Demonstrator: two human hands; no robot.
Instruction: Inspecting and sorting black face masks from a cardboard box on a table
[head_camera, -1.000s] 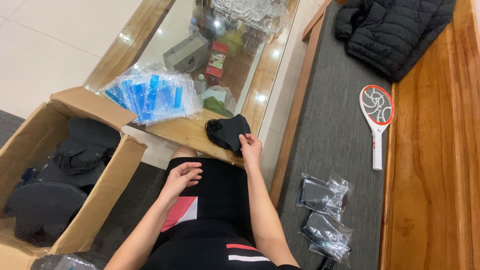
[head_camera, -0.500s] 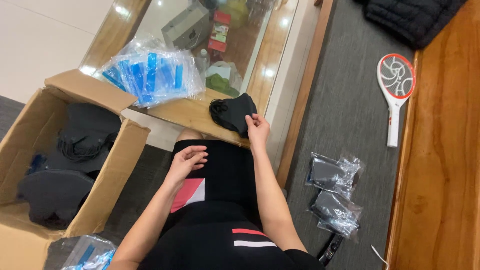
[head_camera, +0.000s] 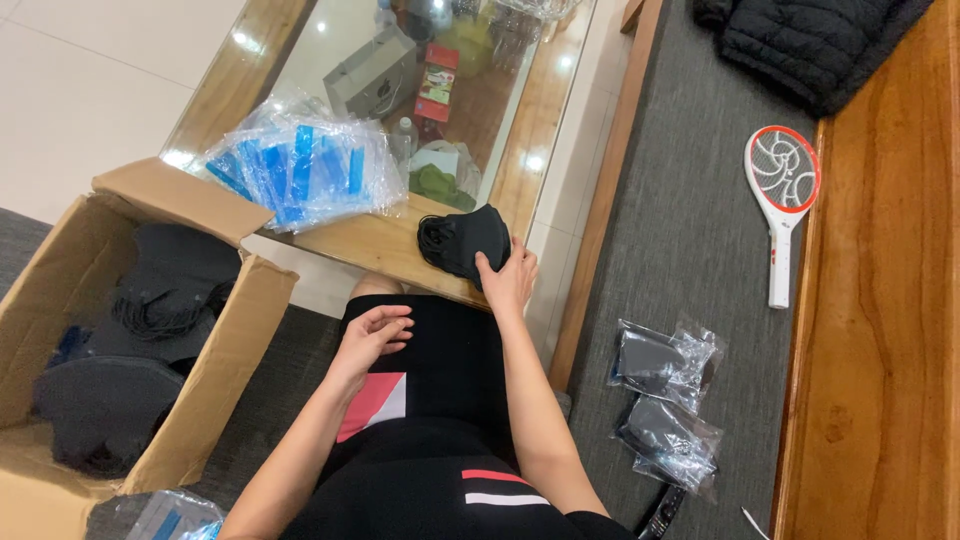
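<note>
Hands first, nearest the camera. Left hand (head_camera: 375, 335) rests palm-up over the lap with fingers loosely curled and apart, holding nothing. Right hand (head_camera: 508, 280) reaches forward, fingers spread flat and pressed on the near edge of the stack of black face masks (head_camera: 462, 240); the fingers lie on top of it rather than closing around it.

Stack of black face masks sits on the near wooden rim of the bench (head_camera: 375, 245), at its front corner, just ahead of the knees. Judged from its look, the stack is light, soft and pliable: thin folded fabric with loose ear loops bunched at the left side. Such a stack is likely to slide or fan apart if lifted by one layer. Best hold appears to be a pinch across the full thickness at the folded edge, clear of the loops.

Cardboard box (head_camera: 130, 330), open, stands to the left on the floor and holds more dark, soft pieces. Two clear crinkled bags (head_camera: 665, 400) with dark contents lie on the grey mat to the right.

Further out, a pile of clear plastic sleeves with blue strips (head_camera: 300, 170) lies on the bench, glossy and slippery-looking. Bench top is glass in a wood frame, with assorted items on a shelf beneath. White and orange racket-shaped swatter (head_camera: 780, 200) lies on the mat; a black quilted jacket (head_camera: 810, 40) lies beyond.
</note>
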